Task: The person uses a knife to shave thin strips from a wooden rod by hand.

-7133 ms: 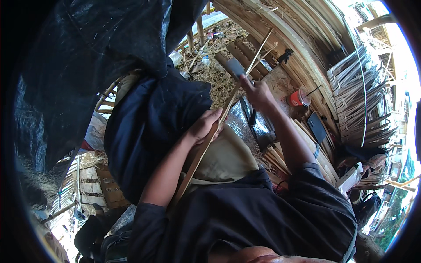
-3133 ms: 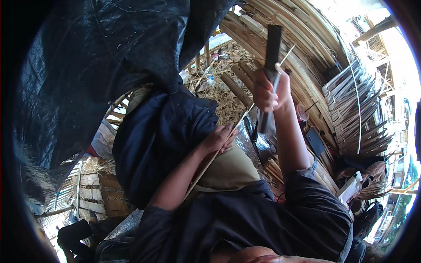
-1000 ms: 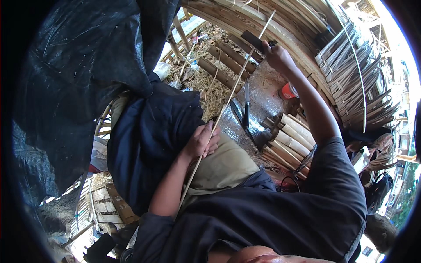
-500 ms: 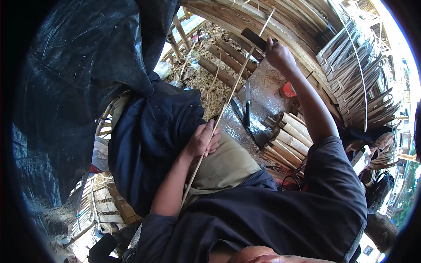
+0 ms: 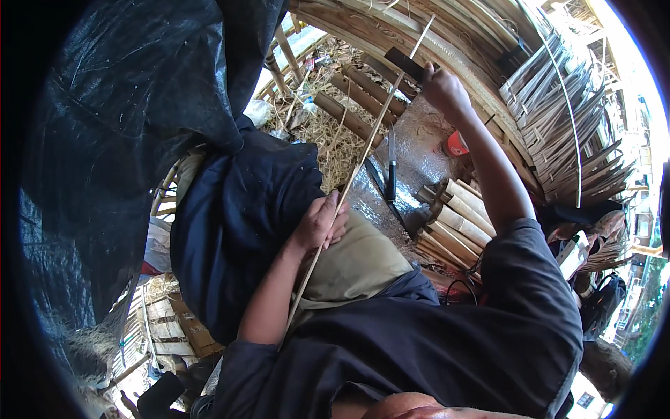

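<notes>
My left hand [image 5: 322,222] is closed around the thin bamboo strip [image 5: 352,183], pinning it vs. the knee, which is covered w/ a tan cloth [image 5: 356,265]. I judge the pin is there so the strip doesn't whip while the far end gets worked. The strip runs from below that hand, near the dark sleeve, up and away to a tip well past the other hand.

My right hand [image 5: 441,89] is fisted on the handle of a dark-bladed chopper [image 5: 405,64], arm stretched out, blade right at the strip near its far end. Whether the edge is biting into the strip or just touching it, can't tell. Holding it that far out looks meant to keep the blade clear of the pinning hand.

Taking the strip as landmark: just to its right, on a shiny wet-looking sheet [image 5: 419,140], lies a second knife [image 5: 391,167], blade pointing away, close enough to swap tools. Further right of the strip, cut bamboo sections [image 5: 453,216] are stacked, and a small red cup [image 5: 457,145] sits beyond the knife. Left of the strip, a dark blue cloth [image 5: 237,223] drapes over the lap, w/ black plastic sheeting [image 5: 125,126] beyond. Beyond the strip's far end: straw litter [image 5: 328,129], bamboo poles [image 5: 349,119], and bundles of split slats [image 5: 558,119].
</notes>
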{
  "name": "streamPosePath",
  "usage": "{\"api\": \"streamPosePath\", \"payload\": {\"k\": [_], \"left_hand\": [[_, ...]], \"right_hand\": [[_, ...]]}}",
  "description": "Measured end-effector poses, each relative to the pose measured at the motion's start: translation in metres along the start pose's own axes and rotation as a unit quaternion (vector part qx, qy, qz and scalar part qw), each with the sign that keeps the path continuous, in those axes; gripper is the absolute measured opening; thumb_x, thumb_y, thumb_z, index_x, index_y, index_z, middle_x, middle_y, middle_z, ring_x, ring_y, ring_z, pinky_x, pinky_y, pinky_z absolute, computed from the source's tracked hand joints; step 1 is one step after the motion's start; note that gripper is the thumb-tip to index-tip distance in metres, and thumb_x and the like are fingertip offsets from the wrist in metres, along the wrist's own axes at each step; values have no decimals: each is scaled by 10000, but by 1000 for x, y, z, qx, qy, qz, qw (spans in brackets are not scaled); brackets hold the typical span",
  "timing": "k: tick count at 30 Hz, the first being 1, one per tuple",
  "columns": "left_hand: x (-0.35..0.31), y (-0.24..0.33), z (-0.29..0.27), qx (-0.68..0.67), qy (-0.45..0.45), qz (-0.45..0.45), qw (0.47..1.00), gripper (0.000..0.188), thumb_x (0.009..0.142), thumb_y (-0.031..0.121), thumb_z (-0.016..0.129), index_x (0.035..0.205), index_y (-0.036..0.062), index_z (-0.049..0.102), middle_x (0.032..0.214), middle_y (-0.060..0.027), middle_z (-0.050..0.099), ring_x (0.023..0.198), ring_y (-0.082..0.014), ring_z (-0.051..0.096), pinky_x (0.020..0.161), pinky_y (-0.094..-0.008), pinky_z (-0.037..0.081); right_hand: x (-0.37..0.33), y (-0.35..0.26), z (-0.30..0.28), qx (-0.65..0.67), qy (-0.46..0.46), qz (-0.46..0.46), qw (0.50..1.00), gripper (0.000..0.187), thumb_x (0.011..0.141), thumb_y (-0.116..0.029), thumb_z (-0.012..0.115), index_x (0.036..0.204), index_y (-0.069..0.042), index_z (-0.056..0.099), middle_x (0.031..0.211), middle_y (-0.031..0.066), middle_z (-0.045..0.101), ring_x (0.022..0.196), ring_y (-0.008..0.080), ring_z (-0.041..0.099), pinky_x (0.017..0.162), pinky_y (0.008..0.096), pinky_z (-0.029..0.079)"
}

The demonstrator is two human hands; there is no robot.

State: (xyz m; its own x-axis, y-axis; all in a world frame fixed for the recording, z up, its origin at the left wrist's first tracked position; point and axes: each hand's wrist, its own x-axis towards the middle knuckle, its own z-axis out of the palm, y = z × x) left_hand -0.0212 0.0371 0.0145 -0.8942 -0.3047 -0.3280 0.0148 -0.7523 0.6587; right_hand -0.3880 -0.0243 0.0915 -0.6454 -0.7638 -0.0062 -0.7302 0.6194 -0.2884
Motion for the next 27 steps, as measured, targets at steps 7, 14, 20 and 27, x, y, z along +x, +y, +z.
{"api": "streamPosePath", "payload": {"k": [7,14,20,27], "left_hand": [[-3,1,2,14,15,-9,1000,450,1056,500,310,865,112,432,490,39,321,338,-65,280,350,-228,245],[2,1,-5,-11,-7,-4,1000,441,1050,507,335,868,117,433,491,37,323,339,-67,284,352,-228,245],[1,-3,-8,-33,-8,-6,999,441,1050,510,328,870,121,430,484,34,325,330,-72,281,348,-232,245],[-2,-4,-13,-42,-28,-9,999,437,1056,500,316,860,126,429,508,48,323,363,-63,294,366,-226,274]], "right_hand": [[-5,-4,5,-5,14,2,1000,721,1035,-514,260,802,16,691,831,310,668,834,437,688,832,536,523],[-1,8,10,-34,-23,-74,996,745,1043,-531,259,732,-3,683,670,244,650,744,353,706,738,519,534],[-32,-32,5,18,-184,29,982,749,1028,-567,272,816,19,689,779,245,675,831,345,707,724,464,558],[-31,-20,29,-37,-67,-58,995,677,1026,-519,294,925,14,699,942,303,686,945,445,680,884,519,527]]}}
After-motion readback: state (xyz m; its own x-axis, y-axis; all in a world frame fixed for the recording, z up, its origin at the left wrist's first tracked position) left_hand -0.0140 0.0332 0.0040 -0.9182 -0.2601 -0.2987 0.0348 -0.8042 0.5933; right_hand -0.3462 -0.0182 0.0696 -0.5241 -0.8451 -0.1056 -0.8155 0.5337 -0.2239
